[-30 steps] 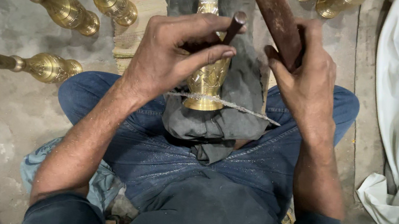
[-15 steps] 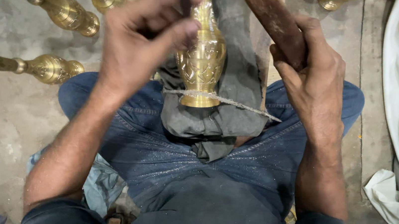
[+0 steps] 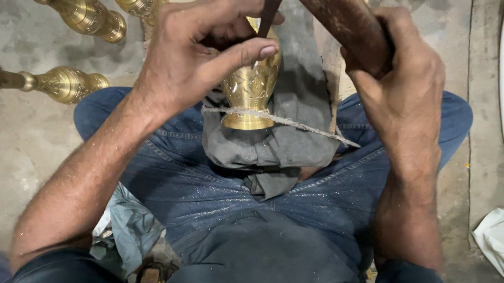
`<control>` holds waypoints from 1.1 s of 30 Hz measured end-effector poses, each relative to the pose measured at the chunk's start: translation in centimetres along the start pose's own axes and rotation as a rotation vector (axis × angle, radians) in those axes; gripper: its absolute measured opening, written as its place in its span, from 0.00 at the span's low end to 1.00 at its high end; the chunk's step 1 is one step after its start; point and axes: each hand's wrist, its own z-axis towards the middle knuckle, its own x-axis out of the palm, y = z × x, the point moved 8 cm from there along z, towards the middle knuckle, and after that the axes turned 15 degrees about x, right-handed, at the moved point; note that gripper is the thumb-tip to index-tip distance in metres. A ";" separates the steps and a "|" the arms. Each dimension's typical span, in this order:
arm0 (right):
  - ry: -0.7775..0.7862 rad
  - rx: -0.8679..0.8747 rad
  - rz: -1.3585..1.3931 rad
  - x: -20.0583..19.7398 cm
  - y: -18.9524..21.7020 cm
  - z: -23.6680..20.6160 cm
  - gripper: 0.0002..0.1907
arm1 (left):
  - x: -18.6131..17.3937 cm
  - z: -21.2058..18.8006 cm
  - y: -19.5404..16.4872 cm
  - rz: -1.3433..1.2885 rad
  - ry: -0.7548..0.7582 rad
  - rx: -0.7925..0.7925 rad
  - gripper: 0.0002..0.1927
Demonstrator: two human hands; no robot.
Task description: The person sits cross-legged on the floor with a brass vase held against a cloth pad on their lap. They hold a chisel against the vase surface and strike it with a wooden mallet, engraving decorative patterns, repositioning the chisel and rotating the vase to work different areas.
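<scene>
Head view: well left of the fingers, three finished brass stands [image 3: 80, 11] lie on the floor. The left hand [image 3: 189, 52] has its fingers closed round a thin punch [image 3: 270, 11], tip on the brass vase [image 3: 251, 84], which is tied by string onto grey cloth [image 3: 303, 135]. Engraving already covers its belly. The right hand [image 3: 398, 82] grips a wooden mallet [image 3: 342, 16]; work seems unfinished.

Our left hand [image 3: 196, 50] curls its grip, thumb pressed against bent fingers, forearm reaching in from lower left. Our right hand [image 3: 398, 82] is fisted tight, wrist straight, forearm upright.
</scene>
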 end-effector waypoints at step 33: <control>-0.087 -0.109 -0.102 -2.9 -1.7 1.2 0.11 | 0.0 0.3 -1.0 0.005 -0.013 0.127 0.16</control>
